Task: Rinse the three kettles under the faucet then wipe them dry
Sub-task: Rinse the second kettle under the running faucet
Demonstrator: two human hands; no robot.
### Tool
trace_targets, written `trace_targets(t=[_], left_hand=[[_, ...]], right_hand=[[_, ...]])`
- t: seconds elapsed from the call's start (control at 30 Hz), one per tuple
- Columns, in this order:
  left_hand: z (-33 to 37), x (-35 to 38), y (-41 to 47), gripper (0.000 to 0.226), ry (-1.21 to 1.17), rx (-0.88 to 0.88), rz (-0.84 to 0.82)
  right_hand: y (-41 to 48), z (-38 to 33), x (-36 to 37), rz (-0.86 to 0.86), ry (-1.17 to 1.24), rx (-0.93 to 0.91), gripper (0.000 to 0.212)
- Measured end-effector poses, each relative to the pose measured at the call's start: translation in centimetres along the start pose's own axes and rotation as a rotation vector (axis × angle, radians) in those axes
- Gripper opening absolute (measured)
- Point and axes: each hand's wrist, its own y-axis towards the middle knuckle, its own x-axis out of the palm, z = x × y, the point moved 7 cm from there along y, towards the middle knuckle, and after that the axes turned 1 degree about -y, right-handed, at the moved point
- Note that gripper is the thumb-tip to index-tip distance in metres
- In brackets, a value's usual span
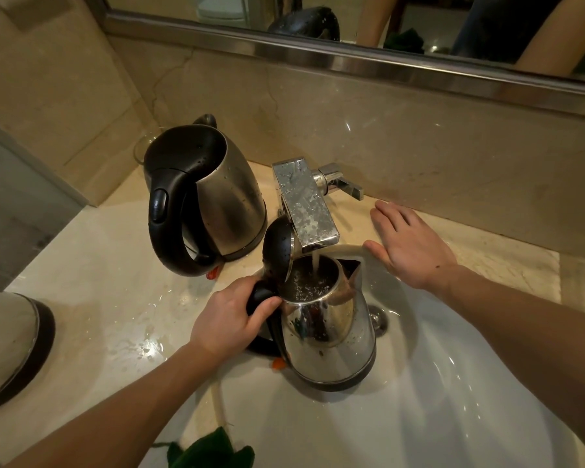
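Observation:
A shiny steel kettle (328,332) with its black lid flipped up stands in the white sink (453,383), right under the chrome faucet (302,204). Water runs from the spout into its open top. My left hand (232,320) grips its black handle. My right hand (410,246) lies flat with straight fingers on the counter at the sink's back rim, just right of the faucet. A second steel kettle (210,194) with a black handle and wet lid stands on the counter to the left. A third kettle (12,346) shows partly at the left edge.
The faucet lever (343,184) sticks out to the right behind the spout. A dark green cloth (213,449) lies at the counter's front edge. The marble counter (122,298) is wet. A mirror and backsplash rise behind. A clear glass (144,146) stands behind the second kettle.

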Motion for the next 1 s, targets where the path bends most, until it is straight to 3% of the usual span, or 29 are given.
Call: trace_targets(t=[0.2,0.57,0.7,1.0], left_hand=[[-0.05,0.13,0.1,0.068,0.009,-0.006,-0.003],[-0.09,0.21,0.11,0.078,0.011,0.0,-0.013],[-0.01,0.11,0.04,0.068,0.008,0.004,-0.004],[-0.22,0.31,0.07,0.07,0.005,0.0,-0.013]], right_hand=[[0.08,0.07,0.21,0.005,0.002,0.001,0.071],[0.24,0.27,0.57,-0.004,-0.001,0.005,0.073],[0.24,0.22,0.46,0.0,-0.006,0.003,0.07],[0.17,0.16,0.38,-0.005,0.003,0.001,0.069]])
